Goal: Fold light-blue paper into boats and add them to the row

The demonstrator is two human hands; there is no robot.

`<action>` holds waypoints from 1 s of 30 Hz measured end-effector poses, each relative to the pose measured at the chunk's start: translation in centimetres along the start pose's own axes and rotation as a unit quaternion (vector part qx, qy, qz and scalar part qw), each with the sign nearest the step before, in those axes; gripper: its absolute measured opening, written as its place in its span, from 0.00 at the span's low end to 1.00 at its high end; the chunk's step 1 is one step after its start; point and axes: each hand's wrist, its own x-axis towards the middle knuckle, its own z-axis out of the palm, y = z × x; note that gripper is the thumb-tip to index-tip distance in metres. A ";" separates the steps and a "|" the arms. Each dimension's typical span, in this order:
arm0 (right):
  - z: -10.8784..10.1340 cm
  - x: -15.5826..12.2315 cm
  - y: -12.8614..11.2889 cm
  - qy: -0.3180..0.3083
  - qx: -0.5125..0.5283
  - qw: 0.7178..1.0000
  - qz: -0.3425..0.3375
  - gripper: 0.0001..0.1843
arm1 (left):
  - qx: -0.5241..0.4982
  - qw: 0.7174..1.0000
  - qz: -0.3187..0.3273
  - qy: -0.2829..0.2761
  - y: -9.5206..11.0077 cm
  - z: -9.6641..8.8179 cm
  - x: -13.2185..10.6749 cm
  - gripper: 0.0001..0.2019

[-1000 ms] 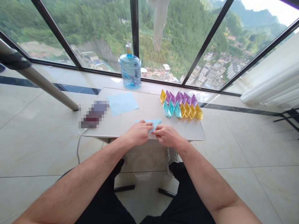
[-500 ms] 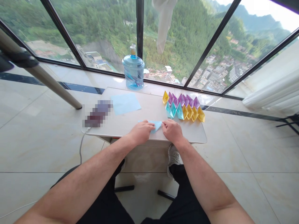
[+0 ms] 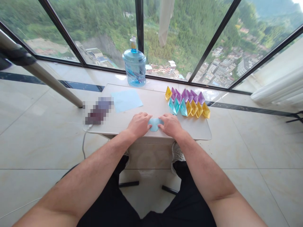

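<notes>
Between my two hands, near the table's front edge, is a small folded piece of light blue paper (image 3: 154, 125). My left hand (image 3: 140, 124) grips its left side with the thumb and fingers. On the opposite side my right hand (image 3: 169, 124) pinches the paper the same way. The paper's outer ends are hidden under my fingers. Beyond my left hand lies a flat light blue sheet (image 3: 127, 100). Past my right hand stand two rows of folded paper boats: purple boats (image 3: 185, 95), teal boats (image 3: 177, 106) and gold boats (image 3: 198, 109).
The low white table (image 3: 151, 94) has a blurred-out object (image 3: 99, 110) with a cable (image 3: 84, 145) at its left end. A blue water jug (image 3: 134, 67) stands behind it by the window. A slanted pole (image 3: 56, 83) rises on the left.
The folded paper has turned from a pointed shape to a smaller piece held level between both hands. My left hand has shifted slightly left, and the view has tilted down a little.
</notes>
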 end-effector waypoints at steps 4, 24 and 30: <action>-0.2 0.2 0.0 -0.015 -0.008 1.000 -0.010 0.19 | 0.003 1.000 0.012 -0.013 0.0 0.0 0.0 0.17; -0.4 0.5 -0.2 -0.025 0.016 0.999 -0.040 0.21 | 0.001 0.999 -0.010 -0.042 0.3 -0.4 -0.1 0.21; -0.3 0.4 0.2 -0.020 0.029 0.997 -0.064 0.22 | -0.013 1.000 -0.010 -0.027 0.2 -0.3 -0.2 0.20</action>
